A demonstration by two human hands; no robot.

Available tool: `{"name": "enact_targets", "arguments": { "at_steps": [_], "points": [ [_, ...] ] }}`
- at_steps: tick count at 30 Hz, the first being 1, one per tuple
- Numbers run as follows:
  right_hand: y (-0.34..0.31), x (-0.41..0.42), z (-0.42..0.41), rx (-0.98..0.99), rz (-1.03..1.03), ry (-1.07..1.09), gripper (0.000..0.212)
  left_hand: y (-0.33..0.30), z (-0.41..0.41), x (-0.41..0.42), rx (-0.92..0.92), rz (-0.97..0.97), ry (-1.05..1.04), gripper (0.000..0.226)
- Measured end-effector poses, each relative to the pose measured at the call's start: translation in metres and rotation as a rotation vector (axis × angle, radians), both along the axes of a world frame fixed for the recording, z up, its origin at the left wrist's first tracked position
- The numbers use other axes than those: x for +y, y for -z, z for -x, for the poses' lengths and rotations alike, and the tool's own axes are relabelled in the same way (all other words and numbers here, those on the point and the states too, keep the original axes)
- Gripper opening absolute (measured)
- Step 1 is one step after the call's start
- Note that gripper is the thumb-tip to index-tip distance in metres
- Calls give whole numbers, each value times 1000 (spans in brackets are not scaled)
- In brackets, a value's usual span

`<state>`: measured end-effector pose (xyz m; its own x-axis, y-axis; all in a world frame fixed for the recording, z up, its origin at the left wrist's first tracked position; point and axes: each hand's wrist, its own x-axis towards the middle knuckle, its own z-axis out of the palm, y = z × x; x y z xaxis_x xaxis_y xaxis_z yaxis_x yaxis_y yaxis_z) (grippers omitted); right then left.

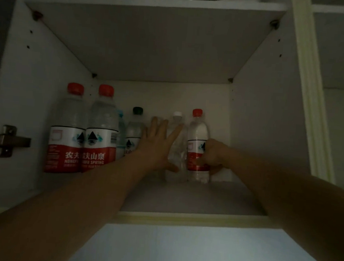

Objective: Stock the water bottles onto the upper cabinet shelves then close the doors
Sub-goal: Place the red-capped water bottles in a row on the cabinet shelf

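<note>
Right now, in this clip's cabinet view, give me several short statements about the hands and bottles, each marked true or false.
1. The right hand grips the small red-capped clear plastic bottle. True.
2. The left hand is clenched in a fist. False: its fingers are spread open.
3. Two large red-labelled bottles stand at the shelf's left. True.
4. The dark-capped bottle lies on its side. False: it stands upright.
</note>
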<state>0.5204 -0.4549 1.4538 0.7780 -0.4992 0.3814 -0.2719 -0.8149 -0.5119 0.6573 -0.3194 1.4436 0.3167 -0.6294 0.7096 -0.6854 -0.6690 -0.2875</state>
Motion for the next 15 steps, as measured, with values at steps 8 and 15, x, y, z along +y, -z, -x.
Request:
{"name": "enact_targets", "arguments": {
  "at_steps": [8,15],
  "points": [
    [7,-7,-6,-31,88,8,57,3,-1,-3,-47,19,-41,140],
    [0,9,28,-180,98,110,37,-10,41,25,170,167,346,110]
  ]
}}
